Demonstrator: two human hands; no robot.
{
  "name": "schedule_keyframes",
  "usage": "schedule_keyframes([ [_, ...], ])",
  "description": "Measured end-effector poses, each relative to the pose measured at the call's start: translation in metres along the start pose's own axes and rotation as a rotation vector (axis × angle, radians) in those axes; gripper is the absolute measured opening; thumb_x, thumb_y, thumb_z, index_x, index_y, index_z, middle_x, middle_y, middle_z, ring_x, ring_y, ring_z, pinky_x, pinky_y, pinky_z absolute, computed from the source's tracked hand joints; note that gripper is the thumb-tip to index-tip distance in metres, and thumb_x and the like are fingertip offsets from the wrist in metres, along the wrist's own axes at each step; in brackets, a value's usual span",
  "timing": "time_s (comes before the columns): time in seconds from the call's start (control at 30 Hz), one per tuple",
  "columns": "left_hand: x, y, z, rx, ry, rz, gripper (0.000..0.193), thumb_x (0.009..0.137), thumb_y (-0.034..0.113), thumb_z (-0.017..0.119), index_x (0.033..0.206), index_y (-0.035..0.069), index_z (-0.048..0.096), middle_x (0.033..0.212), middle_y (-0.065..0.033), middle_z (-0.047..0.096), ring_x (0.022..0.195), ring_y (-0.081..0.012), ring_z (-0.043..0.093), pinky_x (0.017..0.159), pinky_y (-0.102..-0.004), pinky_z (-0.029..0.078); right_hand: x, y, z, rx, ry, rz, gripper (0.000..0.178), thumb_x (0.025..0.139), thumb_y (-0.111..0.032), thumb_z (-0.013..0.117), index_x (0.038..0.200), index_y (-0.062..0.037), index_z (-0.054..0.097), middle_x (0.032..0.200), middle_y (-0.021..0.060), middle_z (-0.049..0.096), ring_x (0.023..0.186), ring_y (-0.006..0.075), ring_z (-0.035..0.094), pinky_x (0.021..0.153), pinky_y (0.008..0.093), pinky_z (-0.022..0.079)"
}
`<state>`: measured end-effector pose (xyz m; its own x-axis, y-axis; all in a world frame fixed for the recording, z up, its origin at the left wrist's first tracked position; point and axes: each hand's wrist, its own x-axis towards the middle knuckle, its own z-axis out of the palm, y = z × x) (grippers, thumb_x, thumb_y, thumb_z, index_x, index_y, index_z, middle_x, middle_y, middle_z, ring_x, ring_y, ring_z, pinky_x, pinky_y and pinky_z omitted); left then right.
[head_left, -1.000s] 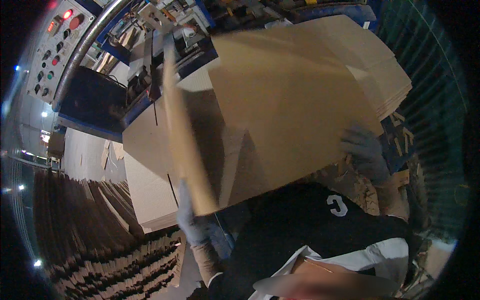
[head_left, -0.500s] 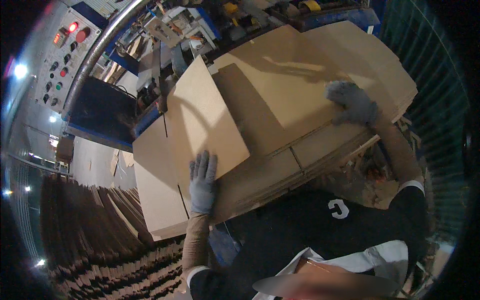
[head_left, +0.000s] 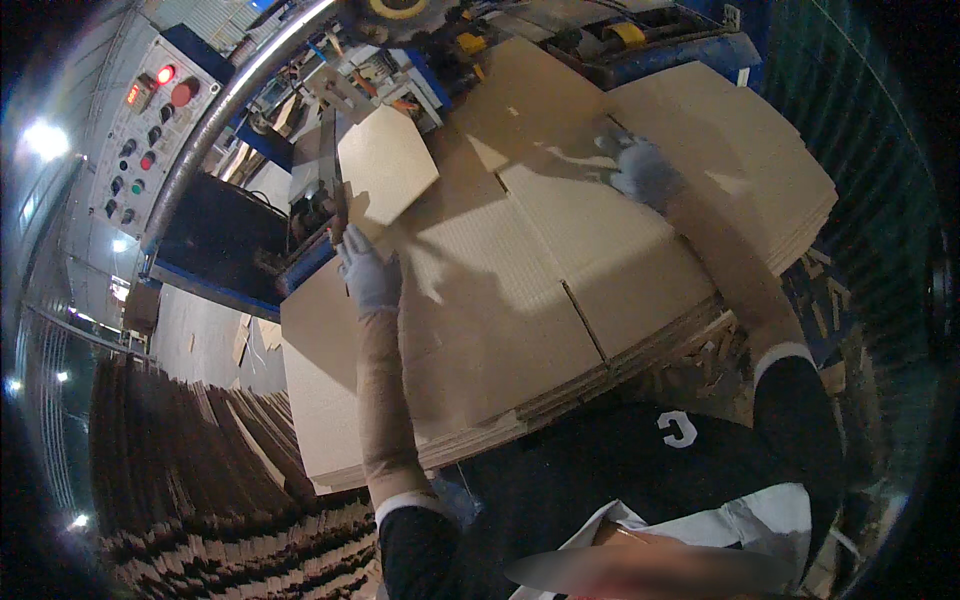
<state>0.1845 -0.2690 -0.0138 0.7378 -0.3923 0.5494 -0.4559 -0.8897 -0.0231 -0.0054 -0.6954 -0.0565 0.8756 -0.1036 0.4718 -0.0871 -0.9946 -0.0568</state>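
Observation:
A stack of slotted brown cardboard sheets (head_left: 500, 320) lies in front of me, reaching up to the machine. At its far left, a lighter cardboard flap (head_left: 390, 165) stands at an angle beside the machine parts. My left hand (head_left: 370, 278), in a grey glove, is at the near end of this flap with its fingers stretched out; whether they touch it I cannot tell. Also gloved, my right hand (head_left: 645, 172) reaches over the far right part of the top sheet. Its fingers are apart and hold nothing visible.
A control panel (head_left: 150, 130) with knobs and a lit red lamp stands at the upper left, behind a curved metal bar (head_left: 190, 130). The blue-framed machine (head_left: 690, 50) runs along the far side. Tall cardboard piles (head_left: 190, 440) fill the lower left; cardboard scraps (head_left: 715, 350) lie at right.
Both hands have moved farther away from me, the right one also to the left. The large light sheet under my left hand has shifted forward toward the machine, uncovering more of the stack.

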Motion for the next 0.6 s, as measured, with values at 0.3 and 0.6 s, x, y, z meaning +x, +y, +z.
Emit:
schedule_keyframes([
  [0.3, -0.244, -0.141, -0.090, -0.057, 0.062, -1.414, 0.095, 0.083, 0.062, 0.057, 0.139, -0.010, 0.030, 0.141, -0.0321, 0.034, 0.125, -0.0421, 0.043, 0.103, -0.0441, 0.039, -0.217, 0.048, -0.099, -0.294, -0.088, 0.882, 0.051, 0.092, -0.041, 0.050, 0.130, -0.0066, 0.049, 0.136, 0.0198, 0.046, 0.127, 0.0386, 0.042, 0.104, 0.0452, 0.036],
  [0.6, -0.234, -0.141, -0.115, -0.567, 0.575, -1.058, 0.080, 0.087, 0.041, 0.063, 0.140, -0.010, 0.030, 0.140, -0.0255, 0.040, 0.128, -0.0333, 0.042, 0.106, -0.0391, 0.033, -0.208, 0.099, -0.040, -0.522, -0.164, 0.771, 0.057, 0.089, -0.046, 0.054, 0.131, -0.0084, 0.050, 0.138, 0.0177, 0.046, 0.128, 0.0382, 0.040, 0.104, 0.0455, 0.036],
])
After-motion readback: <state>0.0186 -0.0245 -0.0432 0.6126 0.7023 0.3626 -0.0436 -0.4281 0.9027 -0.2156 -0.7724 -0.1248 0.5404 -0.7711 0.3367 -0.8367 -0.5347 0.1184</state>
